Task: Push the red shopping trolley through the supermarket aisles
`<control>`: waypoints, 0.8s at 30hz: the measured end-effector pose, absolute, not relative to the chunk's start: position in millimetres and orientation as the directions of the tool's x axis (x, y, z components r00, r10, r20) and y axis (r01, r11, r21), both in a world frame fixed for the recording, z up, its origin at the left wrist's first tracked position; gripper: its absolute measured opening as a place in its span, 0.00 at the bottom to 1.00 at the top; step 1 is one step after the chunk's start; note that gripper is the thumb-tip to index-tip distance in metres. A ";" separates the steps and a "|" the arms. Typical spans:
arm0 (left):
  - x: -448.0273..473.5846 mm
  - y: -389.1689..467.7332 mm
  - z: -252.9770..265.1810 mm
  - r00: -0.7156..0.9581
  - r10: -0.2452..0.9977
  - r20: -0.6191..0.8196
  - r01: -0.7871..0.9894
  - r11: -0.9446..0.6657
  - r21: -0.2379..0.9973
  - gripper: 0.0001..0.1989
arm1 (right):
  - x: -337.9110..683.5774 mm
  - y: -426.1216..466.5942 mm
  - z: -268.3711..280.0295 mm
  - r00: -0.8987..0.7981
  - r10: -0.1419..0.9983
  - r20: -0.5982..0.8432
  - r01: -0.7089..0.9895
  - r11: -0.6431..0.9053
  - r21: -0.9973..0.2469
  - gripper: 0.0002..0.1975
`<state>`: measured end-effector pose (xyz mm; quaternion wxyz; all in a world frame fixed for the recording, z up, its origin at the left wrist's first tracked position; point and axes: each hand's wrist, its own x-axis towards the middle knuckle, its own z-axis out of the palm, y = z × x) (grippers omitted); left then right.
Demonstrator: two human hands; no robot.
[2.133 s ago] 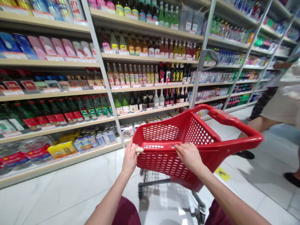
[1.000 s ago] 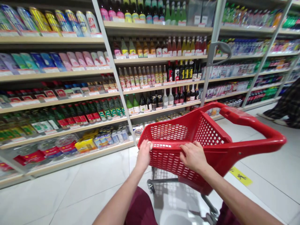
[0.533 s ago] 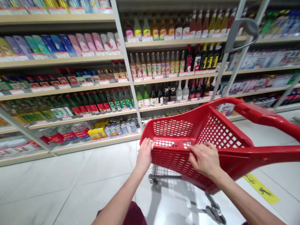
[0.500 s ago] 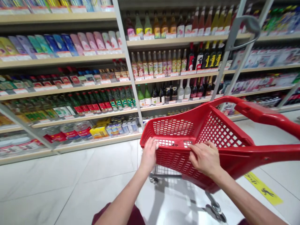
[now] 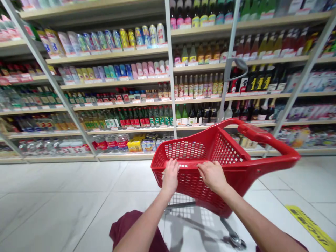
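A red plastic shopping cart (image 5: 183,176) with lattice walls stands before me, its handle to the right. My left hand (image 5: 171,175) is closed over the near rim toward the cart's narrow front end. Something small and whitish shows at its edge, too blurred to name. Further right on the same rim, my right hand (image 5: 212,175) is bent over the edge with its fingers curled inside. The basket's inside shows only in part, and I see no goods in it.
Shelves of bottles and cans (image 5: 126,84) run behind the cart. A grey metal post with a looped fitting (image 5: 237,68) rises beyond it. A yellow floor sticker (image 5: 309,225) lies at the right on the white tiles (image 5: 60,196). A cart caster (image 5: 237,241) shows below.
The view has tilted up and widened, showing more shelving. In the picture, the cart looks smaller and the floor sticker lies further right. Both hands stay on the near rim.
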<state>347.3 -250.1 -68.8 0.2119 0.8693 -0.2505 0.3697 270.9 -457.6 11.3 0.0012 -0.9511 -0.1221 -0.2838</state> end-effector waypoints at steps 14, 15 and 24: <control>349.8 -206.2 -79.5 0.545 -0.268 0.794 -0.625 -0.761 0.173 0.18 | 286.3 -431.4 9.1 0.775 0.330 0.538 0.284 -0.944 0.170 0.10; 352.7 -200.5 -80.4 0.534 -0.287 0.795 -0.638 -0.754 0.156 0.18 | 287.5 -433.1 8.6 0.768 0.333 0.548 0.290 -0.943 0.166 0.10; 364.7 -209.3 -82.1 0.545 -0.237 0.804 -0.645 -0.732 0.221 0.17 | 294.8 -437.6 2.8 0.740 0.332 0.584 0.327 -0.938 0.119 0.11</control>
